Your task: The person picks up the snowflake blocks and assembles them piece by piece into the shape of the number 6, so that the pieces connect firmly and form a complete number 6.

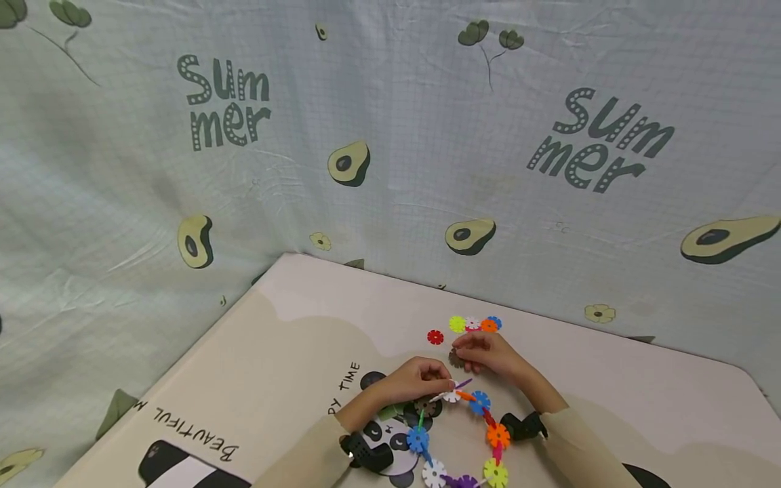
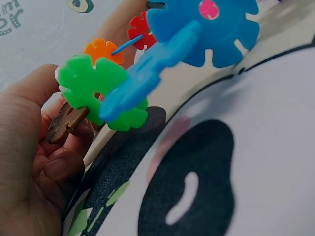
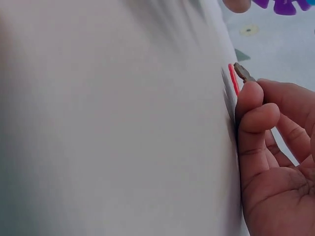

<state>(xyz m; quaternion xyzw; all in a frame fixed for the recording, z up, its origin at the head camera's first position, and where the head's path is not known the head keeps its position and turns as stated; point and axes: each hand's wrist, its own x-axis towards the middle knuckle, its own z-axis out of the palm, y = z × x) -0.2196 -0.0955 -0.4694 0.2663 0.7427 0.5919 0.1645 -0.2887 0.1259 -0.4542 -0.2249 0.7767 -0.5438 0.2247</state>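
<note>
A chain of colourful notched plastic discs [image 1: 498, 436], slotted together in a ring, lies in front of the person in the head view. At its far side the left hand [image 1: 421, 379] grips the chain near a white disc [image 1: 452, 393] and a purple one. The left wrist view shows a brown disc [image 2: 61, 125] at the left fingers, joined to a green disc [image 2: 78, 81] and then to blue ones. Just beyond the ring, the right hand [image 1: 488, 352] pinches a separate brown disc [image 1: 455, 358] between thumb and fingers.
A loose red disc [image 1: 435, 337] lies on the table [image 1: 305, 305] past the hands. To its right are a yellow-green disc [image 1: 457, 324], an orange disc [image 1: 489, 325] and some others close together. A printed curtain [image 1: 390, 102] hangs along the table's far and left edges.
</note>
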